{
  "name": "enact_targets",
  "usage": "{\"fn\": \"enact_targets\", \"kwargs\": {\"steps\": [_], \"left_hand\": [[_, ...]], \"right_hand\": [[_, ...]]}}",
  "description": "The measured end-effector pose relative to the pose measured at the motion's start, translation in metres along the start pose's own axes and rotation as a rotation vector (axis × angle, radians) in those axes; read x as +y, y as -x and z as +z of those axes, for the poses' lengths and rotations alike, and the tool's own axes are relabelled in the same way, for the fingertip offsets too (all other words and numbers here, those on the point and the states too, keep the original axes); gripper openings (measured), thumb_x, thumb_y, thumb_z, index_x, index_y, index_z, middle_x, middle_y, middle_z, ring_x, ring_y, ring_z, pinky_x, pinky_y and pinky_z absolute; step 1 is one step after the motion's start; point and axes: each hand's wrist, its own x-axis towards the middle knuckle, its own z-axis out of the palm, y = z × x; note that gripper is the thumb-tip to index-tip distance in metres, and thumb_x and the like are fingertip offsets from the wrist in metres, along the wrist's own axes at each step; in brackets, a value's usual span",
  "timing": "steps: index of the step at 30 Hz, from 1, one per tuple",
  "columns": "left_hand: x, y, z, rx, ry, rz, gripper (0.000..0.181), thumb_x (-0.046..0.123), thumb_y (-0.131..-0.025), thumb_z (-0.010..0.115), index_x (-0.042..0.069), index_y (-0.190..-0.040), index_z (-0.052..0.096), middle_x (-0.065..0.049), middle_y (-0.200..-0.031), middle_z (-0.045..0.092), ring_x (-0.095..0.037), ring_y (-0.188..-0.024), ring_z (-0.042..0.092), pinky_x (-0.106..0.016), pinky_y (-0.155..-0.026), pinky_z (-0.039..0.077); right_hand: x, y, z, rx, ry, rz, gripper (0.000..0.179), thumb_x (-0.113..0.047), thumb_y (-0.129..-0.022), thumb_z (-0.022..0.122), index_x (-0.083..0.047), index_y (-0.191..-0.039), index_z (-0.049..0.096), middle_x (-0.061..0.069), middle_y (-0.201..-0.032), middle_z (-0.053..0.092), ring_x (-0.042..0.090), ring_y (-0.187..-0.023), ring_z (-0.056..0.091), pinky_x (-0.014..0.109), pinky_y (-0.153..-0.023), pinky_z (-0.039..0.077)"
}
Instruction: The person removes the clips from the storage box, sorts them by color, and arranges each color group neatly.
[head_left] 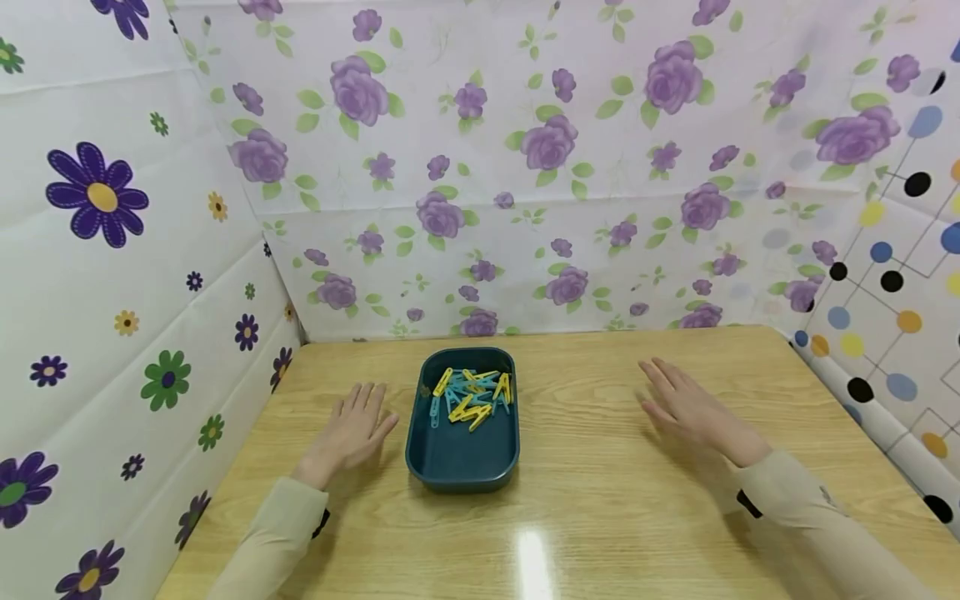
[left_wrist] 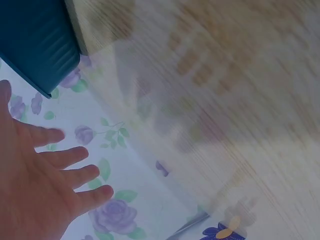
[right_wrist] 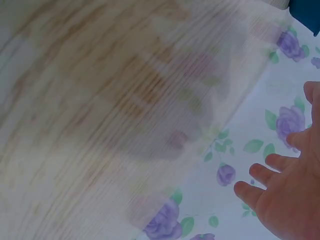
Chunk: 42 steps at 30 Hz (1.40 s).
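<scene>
Looks like just the ready step on my end, left grip [head_left: 352, 429] and right grip [head_left: 696, 417] both wide and holding nothing, clothespins [head_left: 469, 413] piled in the tub [head_left: 462, 457] on the tabletop [head_left: 600, 467] beside the left one, so next probably calls for a reach-in and pinch.

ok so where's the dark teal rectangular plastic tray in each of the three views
Head: the dark teal rectangular plastic tray sits just left of centre, in the lower half.
Left wrist: top left corner, cut off by the frame.
Right wrist: only a small piece, top right corner.
Shared landmark: the white cloth printed with purple roses.
</scene>
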Motion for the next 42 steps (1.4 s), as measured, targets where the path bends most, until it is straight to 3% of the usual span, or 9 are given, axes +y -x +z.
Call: {"fn": "enact_targets", "kwargs": {"steps": [9, 19, 29, 37, 42], "left_hand": [[0.003, -0.001, 0.000, -0.057, 0.013, 0.000, 0.064, 0.042, -0.105, 0.034, 0.001, -0.152, 0.023, -0.025, -0.152, 0.032, -0.046, -0.142, 0.026, -0.065, -0.111, 0.023], [0.002, -0.001, 0.001, -0.064, 0.053, 0.032, 0.058, 0.040, -0.106, 0.033, 0.000, -0.149, 0.032, -0.027, -0.145, 0.042, -0.044, -0.134, 0.039, -0.060, -0.108, 0.032], [0.002, 0.000, 0.001, -0.084, 0.106, 0.042, 0.054, 0.036, -0.106, 0.035, 0.000, -0.146, 0.037, -0.026, -0.143, 0.045, -0.042, -0.131, 0.045, -0.056, -0.107, 0.036], [0.007, -0.001, -0.003, -0.090, 0.214, 0.022, 0.068, 0.052, -0.103, 0.027, 0.000, -0.147, 0.035, -0.024, -0.144, 0.046, -0.038, -0.130, 0.047, -0.054, -0.107, 0.038], [0.009, -0.003, -0.003, -0.082, 0.299, -0.001, 0.064, 0.046, -0.104, 0.031, -0.002, -0.145, 0.038, -0.022, -0.134, 0.055, -0.035, -0.121, 0.056, -0.051, -0.100, 0.045]], "right_hand": [[-0.004, -0.006, 0.005, -0.019, -0.062, 0.003, 0.066, -0.025, -0.102, 0.048, -0.005, -0.155, 0.012, 0.034, -0.153, 0.019, 0.055, -0.133, 0.029, 0.068, -0.106, 0.027], [-0.016, -0.018, 0.004, -0.048, -0.100, 0.008, 0.064, -0.025, -0.103, 0.047, -0.007, -0.155, 0.015, 0.031, -0.153, 0.023, 0.052, -0.135, 0.029, 0.066, -0.106, 0.029], [-0.027, -0.029, 0.004, -0.096, -0.058, -0.001, 0.058, -0.028, -0.103, 0.046, 0.002, -0.149, 0.028, 0.034, -0.145, 0.035, 0.051, -0.131, 0.038, 0.062, -0.102, 0.037], [-0.037, -0.036, 0.004, -0.080, -0.076, -0.022, 0.049, -0.020, -0.100, 0.053, 0.002, -0.143, 0.040, 0.033, -0.138, 0.045, 0.049, -0.123, 0.048, 0.060, -0.097, 0.043], [-0.044, -0.042, 0.005, -0.061, -0.070, -0.027, 0.039, -0.017, -0.099, 0.055, 0.001, -0.134, 0.052, 0.026, -0.129, 0.056, 0.041, -0.113, 0.059, 0.053, -0.092, 0.050]]}}
